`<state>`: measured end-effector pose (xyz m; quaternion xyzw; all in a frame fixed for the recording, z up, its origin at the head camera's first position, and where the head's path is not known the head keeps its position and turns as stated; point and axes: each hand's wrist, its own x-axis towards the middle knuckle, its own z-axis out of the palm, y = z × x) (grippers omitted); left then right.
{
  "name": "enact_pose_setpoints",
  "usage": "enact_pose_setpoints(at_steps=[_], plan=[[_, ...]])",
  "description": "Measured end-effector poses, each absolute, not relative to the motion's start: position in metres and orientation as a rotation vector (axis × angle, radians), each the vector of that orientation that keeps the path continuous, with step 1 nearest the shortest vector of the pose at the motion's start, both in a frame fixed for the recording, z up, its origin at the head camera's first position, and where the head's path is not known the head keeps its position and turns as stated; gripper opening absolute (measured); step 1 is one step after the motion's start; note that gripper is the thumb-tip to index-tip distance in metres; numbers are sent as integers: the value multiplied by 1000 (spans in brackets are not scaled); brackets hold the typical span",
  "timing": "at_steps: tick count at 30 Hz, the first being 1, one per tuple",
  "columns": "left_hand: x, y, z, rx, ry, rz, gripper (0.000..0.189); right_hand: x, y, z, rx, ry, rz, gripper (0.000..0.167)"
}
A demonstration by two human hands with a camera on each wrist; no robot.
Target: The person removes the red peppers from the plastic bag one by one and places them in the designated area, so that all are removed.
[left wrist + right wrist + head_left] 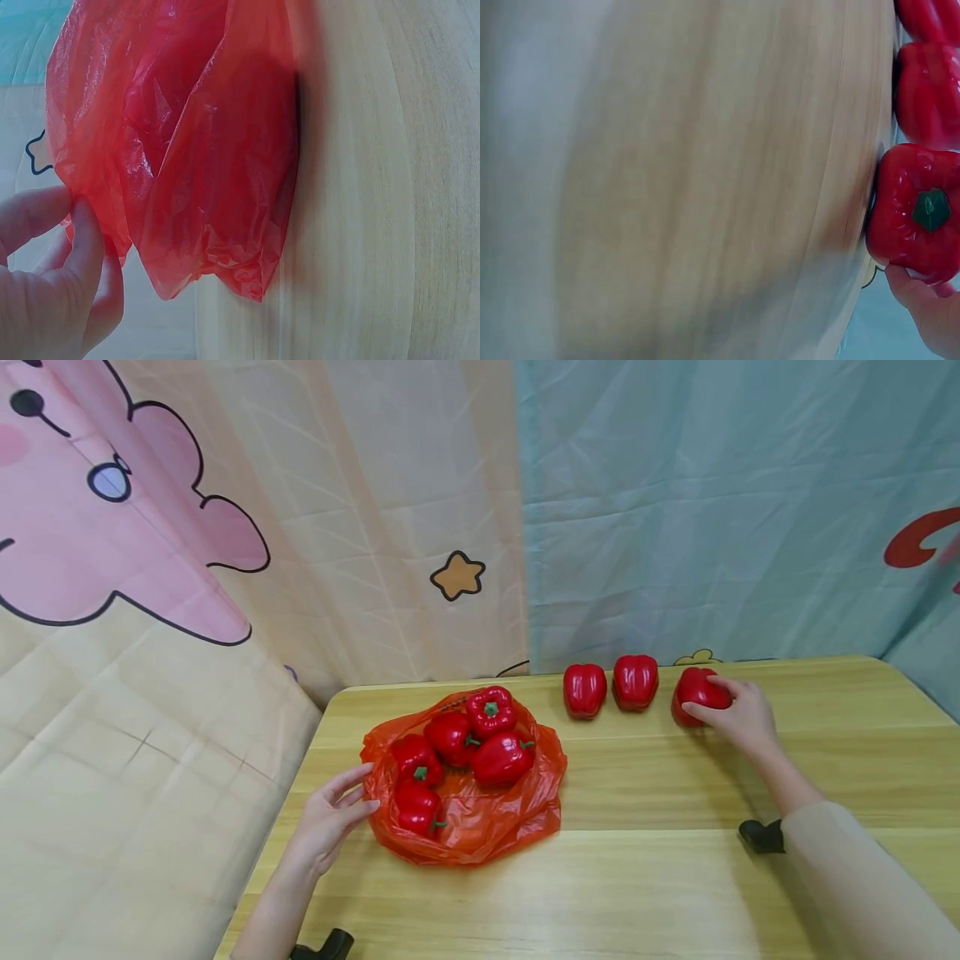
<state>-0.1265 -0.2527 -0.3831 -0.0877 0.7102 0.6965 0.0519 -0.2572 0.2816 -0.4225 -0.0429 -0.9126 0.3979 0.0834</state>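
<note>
At the right of the row, my right hand (744, 718) grips a red bell pepper (696, 692) between thumb and fingers. The right wrist view shows this pepper's green stem (931, 210) facing the camera, with the thumb against its side. My left hand (328, 820) pinches the left edge of a thin red plastic bag (487, 818), its thumb and fingertips at the rim. Several red bell peppers with green stems lie in the bag's wide mouth, among them an upper one (491, 712) and a lower one (417, 808).
Two more red bell peppers, one left (585, 691) and one right (635, 682), stand near the back edge of the wooden table (645, 877). Behind it hangs a printed curtain (675, 527). Black wrist mounts show at the left wrist (326, 946) and the right wrist (761, 837).
</note>
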Motion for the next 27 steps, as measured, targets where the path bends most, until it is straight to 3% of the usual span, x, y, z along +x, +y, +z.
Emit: enact_pose_setpoints(at_steps=[27], plan=[[-126, -252, -382, -265, 2162, 2116, 54, -288, 284, -416, -97, -2741, 1176, 69]])
